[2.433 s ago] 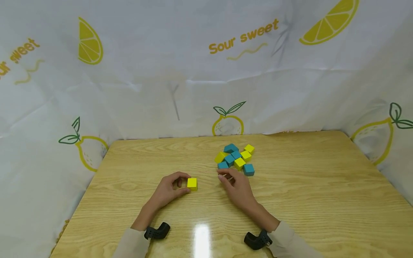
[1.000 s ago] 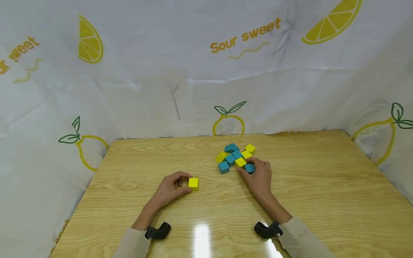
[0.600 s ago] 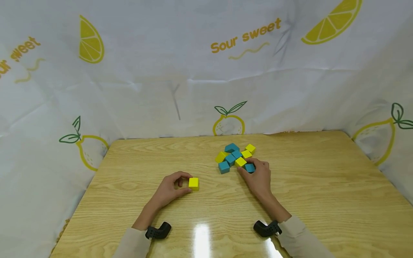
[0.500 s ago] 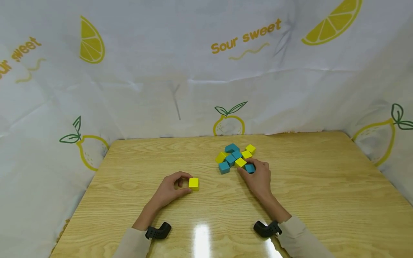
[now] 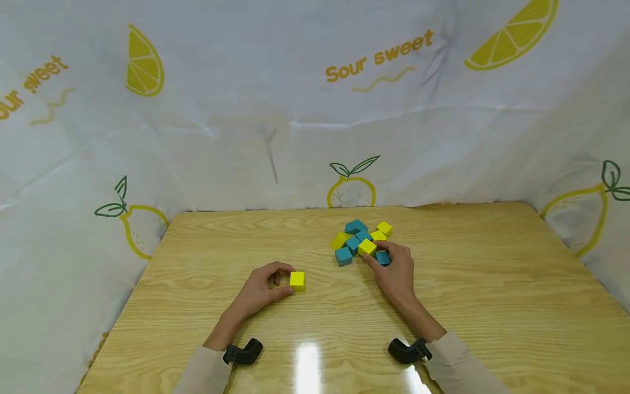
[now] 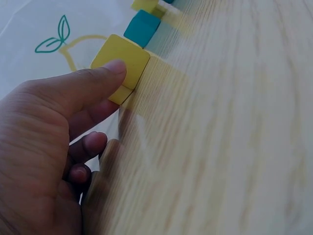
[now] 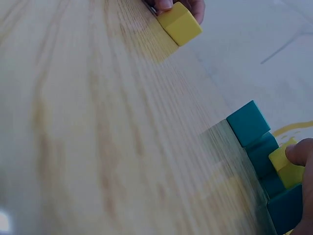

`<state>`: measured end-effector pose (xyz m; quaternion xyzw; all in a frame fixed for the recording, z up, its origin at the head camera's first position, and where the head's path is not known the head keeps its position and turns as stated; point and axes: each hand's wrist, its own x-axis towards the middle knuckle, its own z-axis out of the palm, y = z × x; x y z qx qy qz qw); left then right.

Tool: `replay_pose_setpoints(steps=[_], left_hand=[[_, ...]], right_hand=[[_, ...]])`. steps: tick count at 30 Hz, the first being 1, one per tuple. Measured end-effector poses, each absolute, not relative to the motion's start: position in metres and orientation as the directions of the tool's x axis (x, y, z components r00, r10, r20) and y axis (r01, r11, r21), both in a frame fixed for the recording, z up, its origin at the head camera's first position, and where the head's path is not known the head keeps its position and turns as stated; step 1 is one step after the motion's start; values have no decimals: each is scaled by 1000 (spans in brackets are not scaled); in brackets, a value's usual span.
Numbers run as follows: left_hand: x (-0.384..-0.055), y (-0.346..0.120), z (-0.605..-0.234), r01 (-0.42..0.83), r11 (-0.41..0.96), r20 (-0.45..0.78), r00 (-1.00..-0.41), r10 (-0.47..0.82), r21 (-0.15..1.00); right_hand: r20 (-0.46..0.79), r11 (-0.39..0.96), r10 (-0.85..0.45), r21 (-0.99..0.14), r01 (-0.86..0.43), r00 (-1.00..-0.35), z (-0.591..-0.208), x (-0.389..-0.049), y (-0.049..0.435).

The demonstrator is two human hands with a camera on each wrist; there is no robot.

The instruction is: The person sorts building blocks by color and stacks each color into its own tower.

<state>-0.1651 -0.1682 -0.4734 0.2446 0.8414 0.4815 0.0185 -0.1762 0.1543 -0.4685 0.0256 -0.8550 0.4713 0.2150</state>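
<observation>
My left hand (image 5: 262, 289) pinches a yellow cube (image 5: 297, 280) at the table's left-centre, thumb on the near side. In the left wrist view the thumb lies flat against that cube (image 6: 122, 56), and the other fingers are curled below. At the cluster of blocks, my right hand (image 5: 397, 273) pinches a second yellow cube (image 5: 366, 247) by thumb and forefinger; this cube (image 7: 286, 164) looks raised a little in the right wrist view. Beneath those fingers sits a blue cube (image 5: 383, 258), partly hidden. Another blue cube (image 5: 343, 256) lies at the cluster's near left.
Behind the held cube are more blue cubes (image 5: 352, 244), a blue arch-like block (image 5: 355, 226), a yellow block on its edge (image 5: 339, 241) and yellow cubes (image 5: 384, 228). The wooden table (image 5: 221, 235) meets a printed white cloth (image 5: 236, 164) at its back edge.
My right hand has moved right from the cluster's near left to the yellow cube, taken hold of it and just now lifted it slightly. The left hand has stayed on its cube.
</observation>
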Motion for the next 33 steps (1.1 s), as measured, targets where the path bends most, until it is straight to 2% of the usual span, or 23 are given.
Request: replay_pose_setpoints(steps=[11,18,26,33], left_hand=[[-164,-167,-473,402,422,210,-878,431,813],[-164,-167,-472,408,411,223,-876,428,815],[-162,-163,-467,377,434,189,-889,417,818],[-149,-156,-440,368,427,176,-888,424,826]], right_hand=[[581,599,129,-691,-403,-804,-465,-174,152],[664,549,76,-651,-525,-744,-461,-172,150],[654,467,15,-674,-573,-756,-461,-169,144],[638,362,-53,-705,-610,-768,-450,-158,129]])
